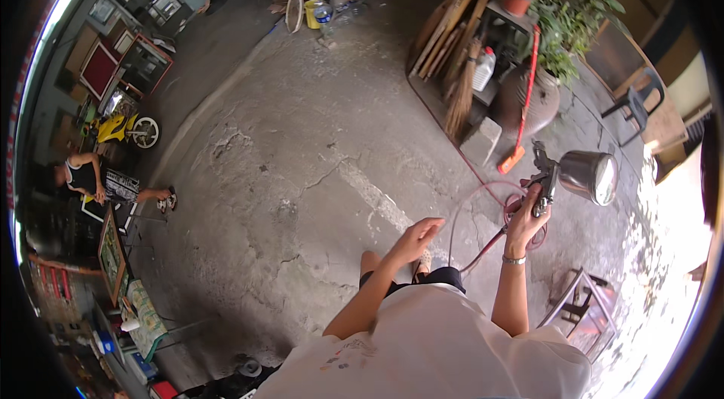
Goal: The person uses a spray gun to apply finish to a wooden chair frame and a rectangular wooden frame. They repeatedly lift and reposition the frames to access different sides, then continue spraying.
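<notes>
My right hand (523,224), a watch on its wrist, is closed around the handle of a metal spray gun (546,176). A large shiny silver cup (582,175) is fixed to the gun and points to the right. From below the grip a reddish hose (483,253) runs down and loops over the concrete floor. My left hand (415,241) hangs in front of my body with nothing in it, its fingers stretched out and close together. It is well apart from the gun.
Beyond the gun lean a red-handled tool (531,90), a straw broom (462,93) and a concrete block (481,142), near a big clay pot (526,101). A small wooden stand (581,305) is at lower right. A seated person (94,176) is far left, near a yellow motorbike (113,130).
</notes>
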`<state>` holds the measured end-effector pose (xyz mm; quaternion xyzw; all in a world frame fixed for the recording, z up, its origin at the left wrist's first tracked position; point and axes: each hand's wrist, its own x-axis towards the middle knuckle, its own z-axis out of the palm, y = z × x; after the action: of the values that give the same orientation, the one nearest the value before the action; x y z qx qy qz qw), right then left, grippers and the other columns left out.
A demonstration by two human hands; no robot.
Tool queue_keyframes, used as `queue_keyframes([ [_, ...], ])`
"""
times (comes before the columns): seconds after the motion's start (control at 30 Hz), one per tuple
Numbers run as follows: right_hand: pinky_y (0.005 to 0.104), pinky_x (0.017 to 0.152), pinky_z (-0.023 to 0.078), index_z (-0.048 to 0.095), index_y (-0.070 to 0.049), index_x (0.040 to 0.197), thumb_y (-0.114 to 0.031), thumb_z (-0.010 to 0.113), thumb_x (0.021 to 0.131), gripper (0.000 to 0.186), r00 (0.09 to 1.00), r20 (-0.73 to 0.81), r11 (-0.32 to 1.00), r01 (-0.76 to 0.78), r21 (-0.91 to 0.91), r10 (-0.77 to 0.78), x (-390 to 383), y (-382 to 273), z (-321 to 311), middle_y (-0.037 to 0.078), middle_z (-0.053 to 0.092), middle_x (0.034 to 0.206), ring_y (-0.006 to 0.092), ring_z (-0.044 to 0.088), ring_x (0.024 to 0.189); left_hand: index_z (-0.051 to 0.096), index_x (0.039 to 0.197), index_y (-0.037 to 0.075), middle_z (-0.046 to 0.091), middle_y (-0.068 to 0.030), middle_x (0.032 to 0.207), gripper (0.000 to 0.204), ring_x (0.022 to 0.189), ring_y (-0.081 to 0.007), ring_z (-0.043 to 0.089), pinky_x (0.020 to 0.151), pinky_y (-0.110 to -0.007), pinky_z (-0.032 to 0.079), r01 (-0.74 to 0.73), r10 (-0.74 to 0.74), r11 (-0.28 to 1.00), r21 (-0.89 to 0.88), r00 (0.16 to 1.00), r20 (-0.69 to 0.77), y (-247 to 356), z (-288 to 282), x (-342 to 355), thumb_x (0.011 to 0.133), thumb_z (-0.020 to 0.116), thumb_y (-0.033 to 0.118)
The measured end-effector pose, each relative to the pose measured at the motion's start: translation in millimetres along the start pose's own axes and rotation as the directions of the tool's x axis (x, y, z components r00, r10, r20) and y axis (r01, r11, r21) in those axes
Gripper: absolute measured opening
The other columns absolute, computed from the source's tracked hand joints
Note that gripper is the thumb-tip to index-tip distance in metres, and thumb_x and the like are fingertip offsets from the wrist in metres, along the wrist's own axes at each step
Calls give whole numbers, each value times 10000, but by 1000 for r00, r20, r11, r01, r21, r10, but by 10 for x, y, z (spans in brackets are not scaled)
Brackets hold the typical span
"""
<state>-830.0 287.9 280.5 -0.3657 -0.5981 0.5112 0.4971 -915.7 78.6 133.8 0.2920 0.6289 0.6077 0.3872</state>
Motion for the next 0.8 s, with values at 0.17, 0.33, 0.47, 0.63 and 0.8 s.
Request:
queue_keyframes([
  [0.17,220,383,420,566,23,1046,-241,542,1009,267,983,183,997,-28,77,13,259,126,1757,93,671,905,61,514,457,375,1416,14,495,-173,1384,433,1263,-241,506,1057,-371,400,-325,325,939,-110,945,-18,845,-727,1117,1012,486,127],
  [0.33,252,562,406,540,-8,1015,-172,608,973,182,979,202,999,-22,-30,28,487,153,3318,20,556,793,76,467,663,191,1492,32,448,-145,1368,600,1271,-212,463,1064,-349,389,-210,282,822,-529,958,58,1204,-1744,2021,934,402,-29],
  [0.47,262,574,452,497,-28,1047,-153,654,941,228,978,208,999,8,35,-15,749,-68,4388,46,560,799,93,541,669,299,1436,34,578,-156,1185,572,1048,-230,623,836,-328,512,-340,339,930,-139,940,-33,1478,-2719,2649,903,506,34],
  [0.63,280,654,539,444,1,1213,-129,692,909,414,968,249,1000,18,6,-19,1212,-151,5423,103,587,986,163,676,819,521,1192,25,629,-172,762,289,680,-301,661,579,-364,474,-332,407,885,326,892,-196,1920,-3680,3547,932,564,144],
  [0.8,313,779,541,451,48,1294,-148,711,890,520,938,320,963,197,-186,-130,1966,215,5719,146,568,1107,187,649,964,595,1020,50,636,-191,686,234,644,-409,636,527,-465,460,-253,439,790,559,869,-227,2080,-4362,4627,954,604,274],
])
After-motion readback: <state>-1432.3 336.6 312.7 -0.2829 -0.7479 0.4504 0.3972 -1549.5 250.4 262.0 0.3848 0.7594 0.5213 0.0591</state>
